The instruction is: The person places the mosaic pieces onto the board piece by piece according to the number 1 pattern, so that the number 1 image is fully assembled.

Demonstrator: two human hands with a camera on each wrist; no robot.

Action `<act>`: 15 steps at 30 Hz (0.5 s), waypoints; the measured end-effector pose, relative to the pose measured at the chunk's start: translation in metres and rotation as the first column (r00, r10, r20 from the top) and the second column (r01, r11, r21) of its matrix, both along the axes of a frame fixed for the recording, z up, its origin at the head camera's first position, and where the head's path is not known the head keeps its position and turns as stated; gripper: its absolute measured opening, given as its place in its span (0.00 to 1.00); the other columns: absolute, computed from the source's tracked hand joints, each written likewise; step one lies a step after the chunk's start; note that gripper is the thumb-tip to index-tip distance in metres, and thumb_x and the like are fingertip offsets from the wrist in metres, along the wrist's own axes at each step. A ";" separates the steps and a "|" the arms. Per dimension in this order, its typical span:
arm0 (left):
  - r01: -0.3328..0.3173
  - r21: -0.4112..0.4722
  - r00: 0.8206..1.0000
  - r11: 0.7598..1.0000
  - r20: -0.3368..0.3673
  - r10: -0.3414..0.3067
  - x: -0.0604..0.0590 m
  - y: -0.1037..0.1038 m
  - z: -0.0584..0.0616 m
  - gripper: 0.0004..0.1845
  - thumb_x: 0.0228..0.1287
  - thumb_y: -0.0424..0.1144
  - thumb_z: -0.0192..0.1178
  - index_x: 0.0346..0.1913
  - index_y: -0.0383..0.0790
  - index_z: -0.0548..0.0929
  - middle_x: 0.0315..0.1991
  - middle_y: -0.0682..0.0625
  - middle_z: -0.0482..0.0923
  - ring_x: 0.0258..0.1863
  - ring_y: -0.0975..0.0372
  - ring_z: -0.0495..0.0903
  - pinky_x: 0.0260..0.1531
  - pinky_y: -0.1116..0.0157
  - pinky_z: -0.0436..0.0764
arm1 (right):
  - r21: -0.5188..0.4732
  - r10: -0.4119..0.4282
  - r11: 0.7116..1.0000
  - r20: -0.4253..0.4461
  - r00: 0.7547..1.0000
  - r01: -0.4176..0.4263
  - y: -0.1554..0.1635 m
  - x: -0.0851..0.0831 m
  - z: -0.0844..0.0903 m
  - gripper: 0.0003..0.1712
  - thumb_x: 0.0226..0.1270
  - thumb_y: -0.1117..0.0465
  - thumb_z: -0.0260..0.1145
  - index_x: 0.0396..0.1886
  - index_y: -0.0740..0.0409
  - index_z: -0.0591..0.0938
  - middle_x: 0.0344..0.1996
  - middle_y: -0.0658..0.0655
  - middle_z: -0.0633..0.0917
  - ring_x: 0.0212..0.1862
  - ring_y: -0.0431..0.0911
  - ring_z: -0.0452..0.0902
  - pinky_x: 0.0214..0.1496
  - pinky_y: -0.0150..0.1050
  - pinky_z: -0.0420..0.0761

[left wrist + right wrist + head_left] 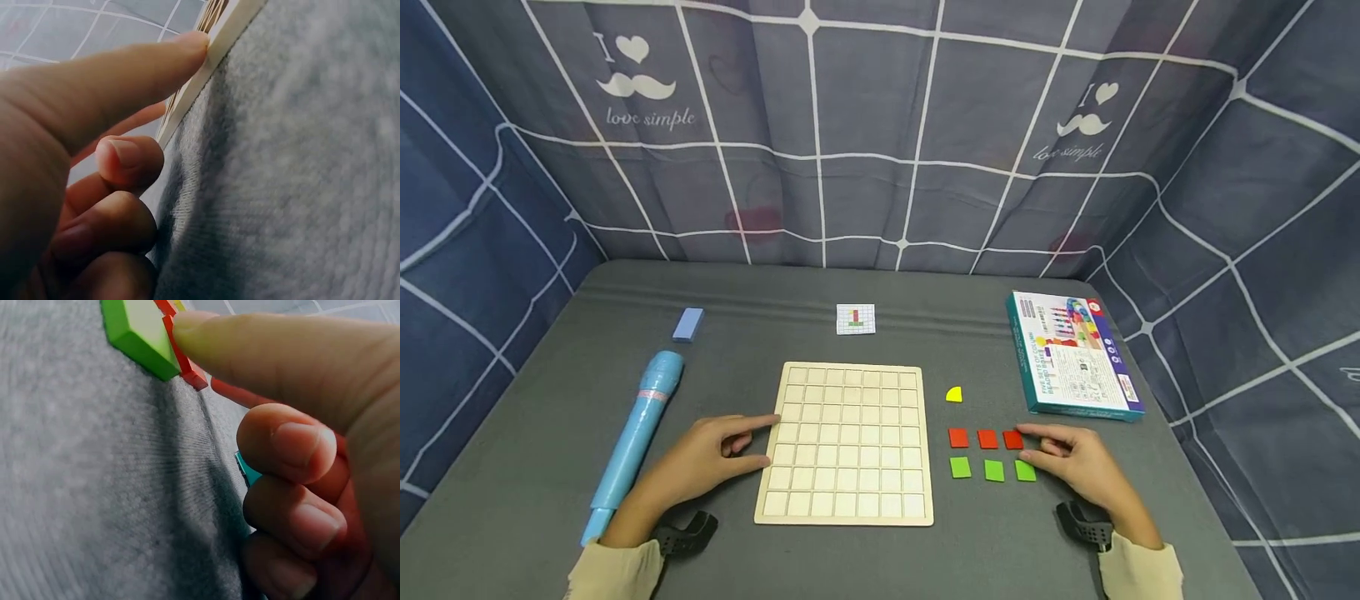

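On the left hand (722, 450), the forefinger and thumb reach out straight and well apart, their tips touching the nine o'clock edge of a pale gridded board (847, 446), while the other fingers fold inward. The right hand (1071, 462) has its forefinger and thumb a little apart at the outermost red square (1013, 439); whether they pinch it, I cannot tell. Its remaining fingers curl in.

Taking the board as the dial, two more red squares (988, 439) make a row with that one towards three o'clock, and three green squares (994, 471) line up just past it. A yellow quarter-round piece (954, 395) sits at two o'clock; farther out that way lies a printed box (1071, 354). At twelve I see a small card (856, 319) with a red and green figure. A flat blue block (688, 325) is at ten, and a light-blue tube (634, 437) slants at nine, beyond the left hand. Grey cloth (820, 567) lies under everything, with a white-lined curtain (865, 100) behind.
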State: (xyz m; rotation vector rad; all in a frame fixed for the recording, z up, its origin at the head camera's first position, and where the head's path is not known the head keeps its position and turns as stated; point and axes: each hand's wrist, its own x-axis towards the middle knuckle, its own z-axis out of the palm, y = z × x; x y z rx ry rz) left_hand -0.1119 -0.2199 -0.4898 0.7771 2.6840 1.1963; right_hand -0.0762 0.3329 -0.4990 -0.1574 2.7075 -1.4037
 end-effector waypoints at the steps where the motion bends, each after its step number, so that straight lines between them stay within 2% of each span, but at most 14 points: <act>1: -0.001 -0.005 1.000 1.000 0.008 0.001 0.001 0.000 -0.001 0.28 0.61 0.47 0.74 0.64 0.48 0.84 0.24 0.61 0.67 0.22 0.71 0.64 0.25 0.69 0.70 | 0.002 0.001 1.000 -0.004 1.000 -0.001 0.000 0.000 0.000 0.22 0.59 0.53 0.79 0.54 0.49 0.89 0.18 0.43 0.62 0.20 0.33 0.55 0.22 0.32 0.60; 8: -0.017 -0.001 0.999 1.000 0.042 0.017 0.002 0.000 -0.003 0.27 0.61 0.48 0.74 0.63 0.48 0.84 0.24 0.61 0.68 0.22 0.71 0.65 0.25 0.68 0.70 | 0.058 0.004 0.998 -0.008 1.000 -0.003 -0.001 -0.002 0.000 0.21 0.60 0.51 0.79 0.53 0.49 0.89 0.17 0.42 0.63 0.20 0.33 0.55 0.23 0.32 0.60; 15: -0.021 -0.024 0.998 0.999 0.052 0.023 0.001 0.001 -0.001 0.27 0.61 0.48 0.74 0.64 0.50 0.84 0.23 0.62 0.67 0.21 0.71 0.65 0.26 0.68 0.70 | 0.072 -0.011 0.997 -0.015 1.000 0.012 -0.002 -0.002 -0.001 0.21 0.61 0.50 0.78 0.53 0.48 0.89 0.17 0.42 0.63 0.20 0.33 0.56 0.23 0.32 0.61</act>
